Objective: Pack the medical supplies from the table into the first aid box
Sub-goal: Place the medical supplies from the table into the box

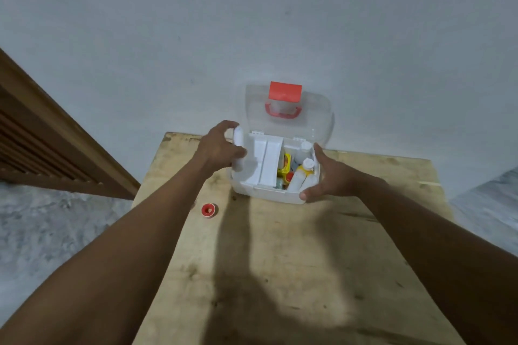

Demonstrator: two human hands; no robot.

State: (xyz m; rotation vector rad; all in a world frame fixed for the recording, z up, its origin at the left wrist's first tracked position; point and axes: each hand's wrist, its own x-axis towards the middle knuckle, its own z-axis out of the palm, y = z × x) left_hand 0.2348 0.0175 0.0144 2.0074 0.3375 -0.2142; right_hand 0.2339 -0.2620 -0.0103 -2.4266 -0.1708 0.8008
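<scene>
A white first aid box (269, 195) stands open at the far side of the wooden table, its clear lid (314, 120) with a red latch and handle leaning back against the wall. Inside lie white flat packets on the left, and yellow boxes and white bottles on the right. My left hand (221, 148) holds a white roll-shaped item (238, 145) at the box's left rim. My right hand (325, 176) is spread against the box's right side, thumb at the front corner. A small red tape roll (208, 210) lies on the table, front-left of the box.
The wooden table (294, 260) is stained, and its far edge meets a pale wall. A brown slatted wooden panel (50, 148) stands to the left. Grey floor (56, 232) shows on both sides of the table.
</scene>
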